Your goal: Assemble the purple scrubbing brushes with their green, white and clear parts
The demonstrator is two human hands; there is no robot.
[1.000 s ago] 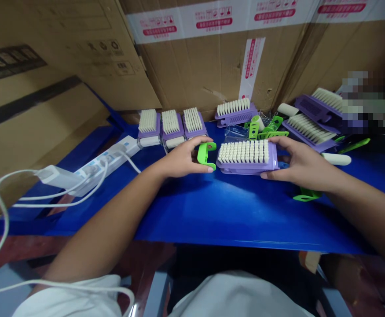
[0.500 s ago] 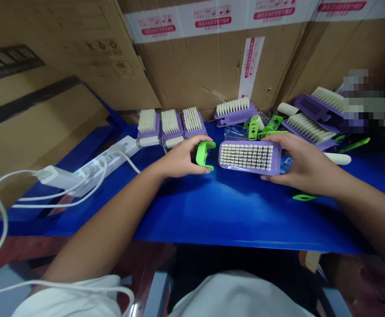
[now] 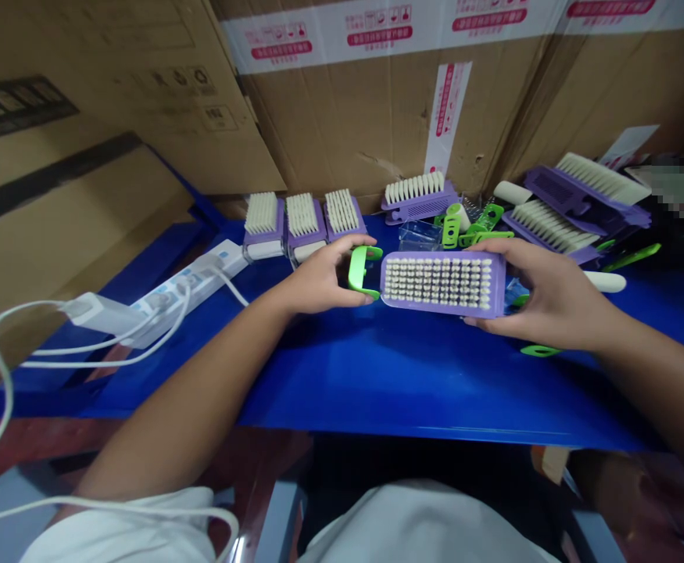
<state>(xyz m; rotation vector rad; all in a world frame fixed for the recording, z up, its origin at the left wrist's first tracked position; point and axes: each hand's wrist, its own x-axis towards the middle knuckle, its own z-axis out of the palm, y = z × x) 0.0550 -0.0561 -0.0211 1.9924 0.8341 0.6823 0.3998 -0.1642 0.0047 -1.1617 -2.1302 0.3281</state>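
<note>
My right hand [image 3: 553,293] grips a lilac plastic scrubbing brush [image 3: 442,283] by its right end, with its white bristles tilted up towards me. My left hand [image 3: 321,277] holds a bright green plastic frame [image 3: 360,271], an open loop-shaped piece. Its edge sits right at the brush's left end, and I cannot tell whether they touch. Both hands are raised a little above the blue table [image 3: 412,383]. A green plastic piece [image 3: 541,351] lies partly hidden under my right wrist.
Several lilac brushes [image 3: 303,223] stand along the back, with more heaped at right [image 3: 588,184]. Green parts [image 3: 453,228], clear plastic pieces [image 3: 417,234] and a white handle [image 3: 605,282] lie nearby. A power strip [image 3: 201,270] with white cables sits left, before cardboard cartons [image 3: 377,133].
My right hand has tipped the brush so its bristles face me, and the brush has shifted left towards the green frame. My left hand has turned the frame slightly.
</note>
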